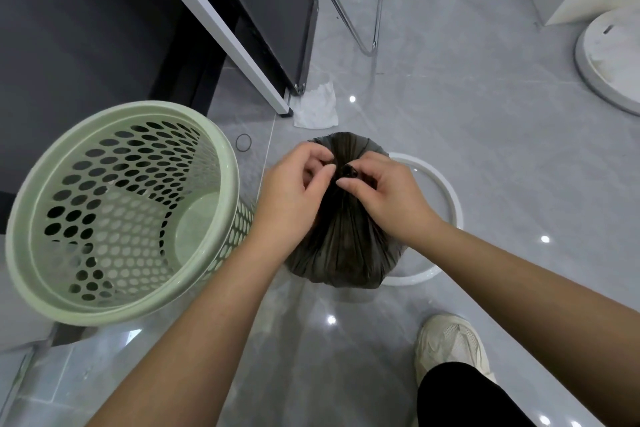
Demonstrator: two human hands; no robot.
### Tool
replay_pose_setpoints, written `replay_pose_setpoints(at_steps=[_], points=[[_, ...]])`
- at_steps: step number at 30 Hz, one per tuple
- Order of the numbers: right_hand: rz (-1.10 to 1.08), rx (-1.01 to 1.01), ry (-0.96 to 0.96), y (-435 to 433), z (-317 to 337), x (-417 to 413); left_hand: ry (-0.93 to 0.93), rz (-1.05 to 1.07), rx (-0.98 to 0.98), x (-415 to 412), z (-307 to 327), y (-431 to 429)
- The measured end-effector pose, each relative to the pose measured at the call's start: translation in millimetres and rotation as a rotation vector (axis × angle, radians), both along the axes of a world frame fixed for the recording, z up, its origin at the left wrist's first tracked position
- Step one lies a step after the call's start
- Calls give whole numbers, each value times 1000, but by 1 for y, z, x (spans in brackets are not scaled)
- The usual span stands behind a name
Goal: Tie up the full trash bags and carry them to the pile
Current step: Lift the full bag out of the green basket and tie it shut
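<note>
A full dark trash bag [343,250] stands on the grey floor in the middle of the view, its top gathered into a bunched neck. My left hand [294,184] pinches the gathered plastic from the left. My right hand [377,191] pinches it from the right, fingertips almost touching those of the left hand. The knot itself is mostly hidden under my fingers.
An empty pale green perforated basket [221,163] stands tilted at the left, touching my left forearm. A white ring [450,194] lies on the floor behind the bag. A crumpled tissue [317,107], a black rubber band [243,142], chair legs [375,10] and my shoe [450,343] are nearby.
</note>
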State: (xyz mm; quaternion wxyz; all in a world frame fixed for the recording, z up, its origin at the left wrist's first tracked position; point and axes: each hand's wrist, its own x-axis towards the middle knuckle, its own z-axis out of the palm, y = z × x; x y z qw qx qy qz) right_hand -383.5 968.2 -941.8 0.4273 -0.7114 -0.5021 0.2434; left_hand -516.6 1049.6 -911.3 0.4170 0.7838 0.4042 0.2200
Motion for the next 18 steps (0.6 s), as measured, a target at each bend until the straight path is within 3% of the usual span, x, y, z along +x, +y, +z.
replay_pose_setpoints(at_steps=[3,6,9,11,18], points=[[-105,-41,21,-6,4,16,16,220,17,-11,-23,-5],[-194,-92,3,-11,2,34,233,389,-95,-25,-77,-10],[-206,-141,-68,-19,-4,42,565,355,-289,-30,-133,-11],[-207,-169,-82,-23,-9,44,683,294,-394,-26,-155,-14],[-270,-159,-88,-26,-9,56,759,313,-498,11,-176,-22]])
